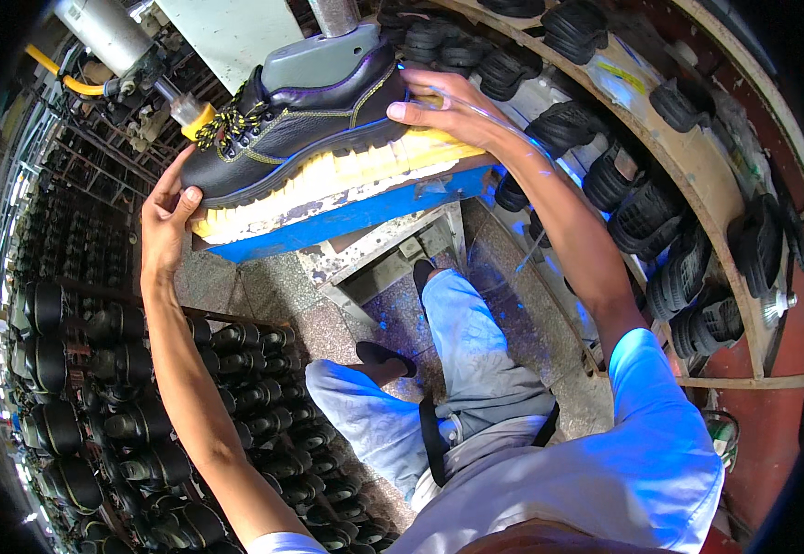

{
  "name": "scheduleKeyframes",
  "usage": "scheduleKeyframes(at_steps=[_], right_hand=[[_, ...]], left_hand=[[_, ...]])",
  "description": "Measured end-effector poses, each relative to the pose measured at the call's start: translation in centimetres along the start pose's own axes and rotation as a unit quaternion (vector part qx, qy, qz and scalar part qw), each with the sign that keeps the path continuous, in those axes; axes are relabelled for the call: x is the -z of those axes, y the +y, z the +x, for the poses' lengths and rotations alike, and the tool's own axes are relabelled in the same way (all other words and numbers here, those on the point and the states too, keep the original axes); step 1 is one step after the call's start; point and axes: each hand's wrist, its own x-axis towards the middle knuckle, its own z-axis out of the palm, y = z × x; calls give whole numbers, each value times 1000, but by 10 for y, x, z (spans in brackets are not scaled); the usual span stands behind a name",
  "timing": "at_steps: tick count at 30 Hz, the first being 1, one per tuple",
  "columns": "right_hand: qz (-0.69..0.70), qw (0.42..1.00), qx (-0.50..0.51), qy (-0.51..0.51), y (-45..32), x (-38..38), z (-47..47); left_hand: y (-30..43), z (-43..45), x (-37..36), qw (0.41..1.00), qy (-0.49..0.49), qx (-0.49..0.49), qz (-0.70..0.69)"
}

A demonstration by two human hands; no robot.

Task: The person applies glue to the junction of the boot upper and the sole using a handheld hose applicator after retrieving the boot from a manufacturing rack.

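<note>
A black leather shoe (305, 124) with yellow stitching and black-and-yellow laces lies along a yellow ribbed pad (346, 166) on a blue-sided machine bed. A grey shoe last (322, 59) fills its opening, with a metal rod (336, 15) standing at the last's top. My left hand (170, 201) is at the toe, thumb and fingers on either side of it. At the heel is my right hand (443, 107), its thumb and fingertips against the shoe's back; clear strands cross this hand. A yellow-tipped pneumatic cylinder (190, 114) points at the laces.
Racks of black shoes on lasts (256, 374) stand at the left. Curved-looking shelves (706, 201) with several black rubber soles (644, 218) line the right. A metal machine frame (374, 256) stands below the pad, close to my feet. A yellow hose (62, 77) runs at the upper left.
</note>
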Motion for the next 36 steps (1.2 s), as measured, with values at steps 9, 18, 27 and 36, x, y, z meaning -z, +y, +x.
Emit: scheduleKeyframes(at_steps=[9, 18, 27, 36], right_hand=[[-7, 998, 51, 22, 6, -1, -1], [17, 981, 90, 171, -63, -10, -134], [-91, 934, 343, 44, -125, -25, -146], [-66, 919, 377, 93, -114, -32, -128]], left_hand=[[6, -6, -2, 1000, 2, 8, 0], [43, -114, -114, 925, 245, -131, 260], [36, -153, -216, 776, 146, -476, 388], [47, -143, -265, 794, 132, -466, 368]])
